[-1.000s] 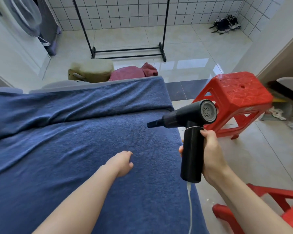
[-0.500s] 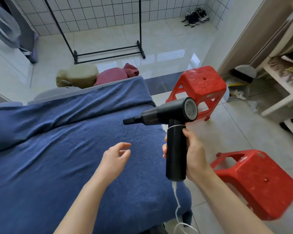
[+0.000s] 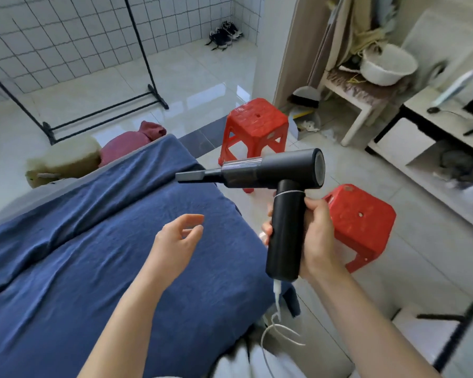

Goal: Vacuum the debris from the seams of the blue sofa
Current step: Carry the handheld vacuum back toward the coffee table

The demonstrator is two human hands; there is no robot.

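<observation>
The blue sofa (image 3: 66, 268), draped in dark blue cloth, fills the lower left; a long crease where seat meets backrest runs diagonally across it. My right hand (image 3: 316, 241) grips the upright handle of a black handheld vacuum (image 3: 284, 233), held in the air past the sofa's right end, its flat nozzle pointing left over the sofa corner. A white cord hangs from the handle's bottom. My left hand (image 3: 176, 242) hovers above the seat with fingers loosely spread, holding nothing.
Two red plastic stools stand on the tiled floor right of the sofa, the far stool (image 3: 254, 124) and the near stool (image 3: 363, 222). A black clothes rack (image 3: 107, 113) is behind. Cushions (image 3: 63, 159) lie beyond the backrest. Shelving and a white bench with clutter line the right.
The view has swung right, showing more of the room and both stools. The vacuum has stayed upright in my right hand. My left hand has lifted off the seat and opened.
</observation>
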